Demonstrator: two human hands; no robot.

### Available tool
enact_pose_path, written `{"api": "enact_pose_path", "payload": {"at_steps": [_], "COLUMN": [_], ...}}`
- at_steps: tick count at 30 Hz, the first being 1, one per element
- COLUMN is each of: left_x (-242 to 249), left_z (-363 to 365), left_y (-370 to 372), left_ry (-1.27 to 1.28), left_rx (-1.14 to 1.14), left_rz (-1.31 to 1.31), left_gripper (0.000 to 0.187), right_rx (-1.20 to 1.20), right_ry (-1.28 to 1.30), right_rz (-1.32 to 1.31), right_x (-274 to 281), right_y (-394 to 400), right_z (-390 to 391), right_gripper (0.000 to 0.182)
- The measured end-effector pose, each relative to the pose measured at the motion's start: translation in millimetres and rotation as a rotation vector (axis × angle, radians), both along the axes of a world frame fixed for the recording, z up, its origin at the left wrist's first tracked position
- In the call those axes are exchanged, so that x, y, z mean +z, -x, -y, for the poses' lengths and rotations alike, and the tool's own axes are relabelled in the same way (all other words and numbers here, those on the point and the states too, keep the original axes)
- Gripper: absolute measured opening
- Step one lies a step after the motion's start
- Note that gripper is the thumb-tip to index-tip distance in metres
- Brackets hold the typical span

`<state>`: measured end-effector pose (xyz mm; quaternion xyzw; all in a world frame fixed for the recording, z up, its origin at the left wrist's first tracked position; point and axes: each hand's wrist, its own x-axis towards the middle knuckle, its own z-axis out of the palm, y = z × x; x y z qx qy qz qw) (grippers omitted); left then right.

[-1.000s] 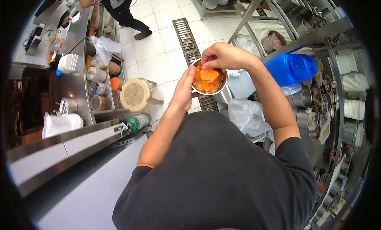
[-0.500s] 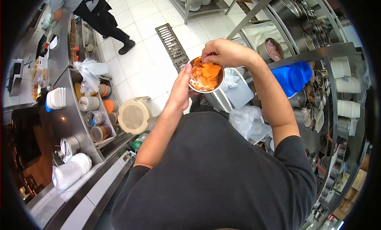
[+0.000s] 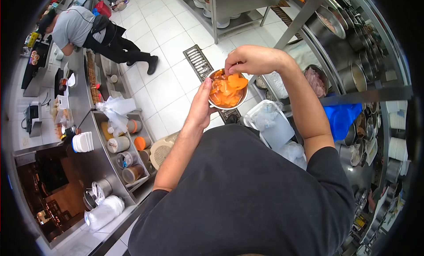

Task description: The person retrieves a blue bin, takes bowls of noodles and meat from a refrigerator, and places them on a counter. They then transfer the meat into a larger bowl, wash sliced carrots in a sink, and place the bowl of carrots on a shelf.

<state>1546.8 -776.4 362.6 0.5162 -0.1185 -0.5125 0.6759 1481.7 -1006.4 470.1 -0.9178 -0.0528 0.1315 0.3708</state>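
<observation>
My left hand [image 3: 201, 106] is wrapped around the side of a small round metal bowl [image 3: 239, 104], thumb up along its rim. Orange carrot slices [image 3: 224, 94] fill the bowl, wet-looking, some cut with scalloped, flower-like edges. From above, my right hand [image 3: 255, 60] reaches over the far rim, its fingers pinched together at the slices. A larger slice [image 3: 238, 82] lies right under those fingertips. The exact contact of the fingertips is partly hidden.
A white bin [image 3: 282, 134] with plastic bags stands below my right forearm. On the right, metal shelving [image 3: 353, 97] holds pans and a blue container [image 3: 341, 120]. Left is a steel counter [image 3: 106, 167] with jars. A co-worker [image 3: 79, 28] bends over it. A floor drain [image 3: 197, 61] lies ahead.
My view has shifted, so more of the co-worker and counter shows. My left hand still holds the bowl, and my right fingers remain at the carrot slices. Glare on the bowl's contents has gone.
</observation>
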Motion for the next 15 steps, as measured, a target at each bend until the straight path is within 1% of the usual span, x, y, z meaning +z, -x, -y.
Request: {"api": "enact_pose_path", "payload": {"at_steps": [1,4,7,8,11,15], "left_x": [2,6,7,3,0,-4], "left_z": [10,30,43,48,63,76], "left_y": [-3,-11,-19,-24,-36,-53], "left_ry": [0.014,0.027,0.008,-0.003,-0.008,-0.01], "left_rx": [0.009,0.026,0.023,0.02,-0.003,-0.099], "left_rz": [-0.016,-0.056,-0.073,-0.077,-0.079,-0.06], "left_gripper": [0.066,0.065,0.062,0.062,0.064,0.069], "right_rx": [0.043,0.016,-0.041,-0.044,-0.019,-0.086], "right_ry": [0.019,-0.078,-0.139,-0.145,-0.087,0.02], "right_rz": [-0.005,-0.122,-0.206,-0.154,-0.103,-0.088], "right_x": [1,7,-2,-2,-6,-6], "right_y": [-8,-26,-43,-45,-53,-57], "right_z": [9,26,41,44,49,46], "right_gripper": [0.02,0.015,0.015,0.014,0.012,0.01]}}
